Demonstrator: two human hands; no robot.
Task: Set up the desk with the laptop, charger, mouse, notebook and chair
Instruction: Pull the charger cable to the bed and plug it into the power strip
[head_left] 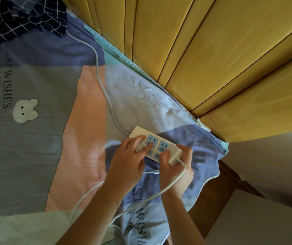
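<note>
A white power strip (161, 145) with blue sockets lies on a patchwork bedsheet (41, 144). My left hand (129, 160) presses down on its left part, fingers spread over the sockets. My right hand (177, 167) grips a white charger plug (174, 157) at the strip's right end; whether the plug is fully seated is hidden by my fingers. The charger's thin white cable (141, 200) loops back from the plug across the sheet toward my arms. The laptop, mouse, notebook and chair are out of view.
The strip's thick grey cord (100, 80) runs up the sheet under a dark checked blanket (18, 16) at top left. A yellow wooden headboard (212, 59) borders the bed on the right. A brown wooden frame (219, 190) and pale wall (268, 165) lie lower right.
</note>
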